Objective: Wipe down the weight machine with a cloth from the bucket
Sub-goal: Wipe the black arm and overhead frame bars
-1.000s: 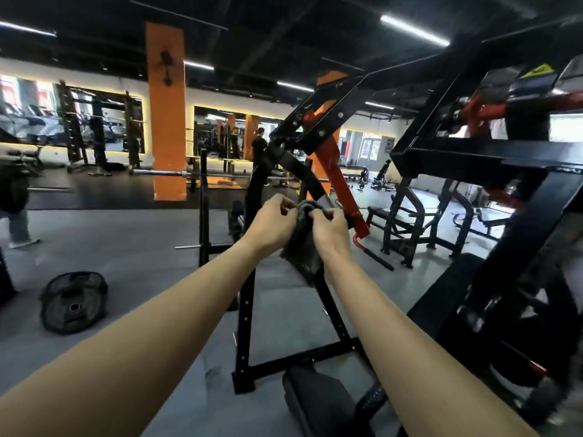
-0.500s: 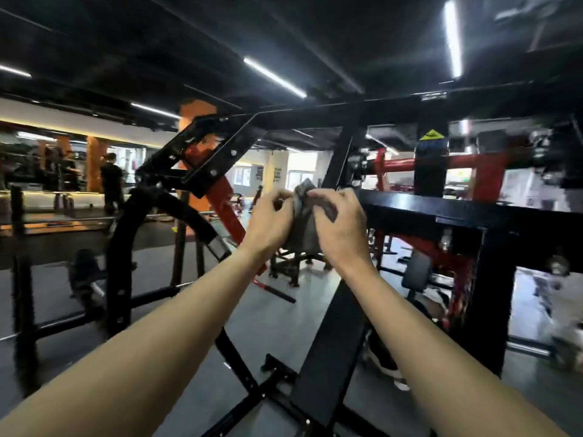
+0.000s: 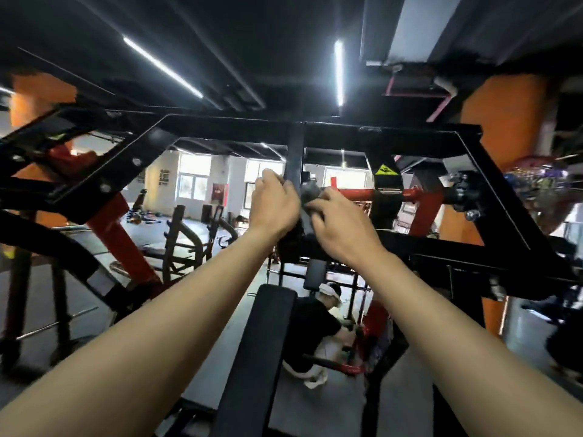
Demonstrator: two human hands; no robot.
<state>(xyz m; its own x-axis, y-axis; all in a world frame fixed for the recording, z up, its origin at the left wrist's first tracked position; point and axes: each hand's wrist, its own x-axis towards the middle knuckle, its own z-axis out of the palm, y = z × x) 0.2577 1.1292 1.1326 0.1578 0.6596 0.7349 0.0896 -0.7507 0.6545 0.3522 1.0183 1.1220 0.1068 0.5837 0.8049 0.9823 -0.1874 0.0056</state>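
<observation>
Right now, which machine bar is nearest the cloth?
The black upright post in the middle; left hand and right hand hold the grey cloth beside it. The red bar sits further right.

We record a commercial gym. A black-and-red weight machine (image 3: 315,129) frames the point where left hand (image 3: 274,205) and right hand (image 3: 342,223) grip the cloth (image 3: 310,195). Below that grip lies a padded bench (image 3: 262,342); beyond it to the left stand further racks (image 3: 186,234); overhead run strip lights (image 3: 338,70).
</observation>
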